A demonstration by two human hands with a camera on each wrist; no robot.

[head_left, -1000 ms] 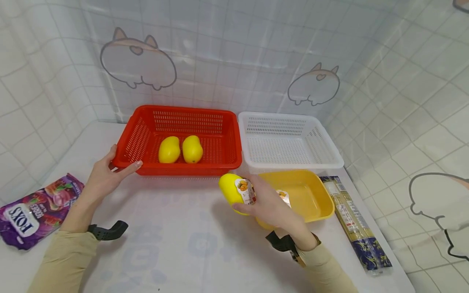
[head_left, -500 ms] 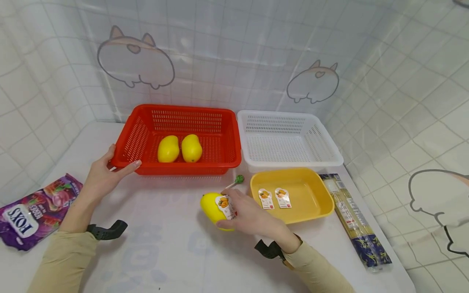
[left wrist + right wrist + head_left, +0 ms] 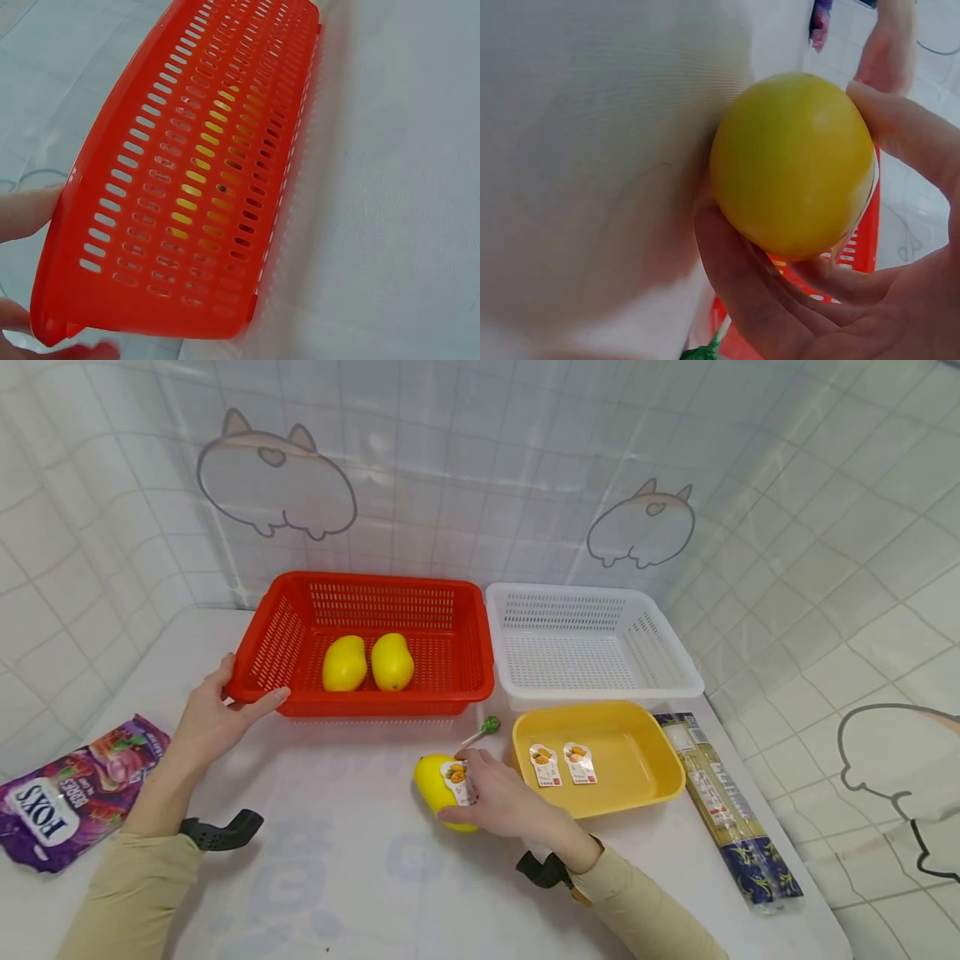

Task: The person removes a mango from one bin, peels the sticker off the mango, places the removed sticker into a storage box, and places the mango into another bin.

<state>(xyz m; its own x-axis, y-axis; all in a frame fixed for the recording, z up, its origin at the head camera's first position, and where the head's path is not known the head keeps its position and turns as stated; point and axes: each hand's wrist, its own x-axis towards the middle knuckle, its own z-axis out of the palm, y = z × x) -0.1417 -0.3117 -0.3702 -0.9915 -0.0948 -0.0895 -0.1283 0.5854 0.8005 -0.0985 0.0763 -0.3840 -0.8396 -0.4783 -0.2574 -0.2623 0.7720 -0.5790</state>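
My left hand (image 3: 210, 720) grips the near left corner of the red basket (image 3: 375, 704), thumb along its front rim. In the left wrist view the basket's slotted wall (image 3: 172, 195) shows yellow through its holes. Inside the basket two yellow mangoes (image 3: 345, 664) lie side by side. My right hand (image 3: 510, 797) holds another mango (image 3: 432, 783), with a paper label on it, at the table in front of the basket. The right wrist view has thumb and fingers curled round this mango (image 3: 791, 165); its label is mostly hidden there.
Behind the right hand lies a green lollipop (image 3: 491, 725). A yellow tub (image 3: 637, 760) holds two mango labels (image 3: 579, 764). The white basket (image 3: 600, 693) stands beside the red one. A purple FOX'S bag (image 3: 82, 793) lies left, a long gold-and-blue packet (image 3: 723, 810) right.
My right hand has carried the mango left and down, from beside the yellow tub to the table, uncovering the lollipop and the labels in the tub. My left hand stays on the basket.
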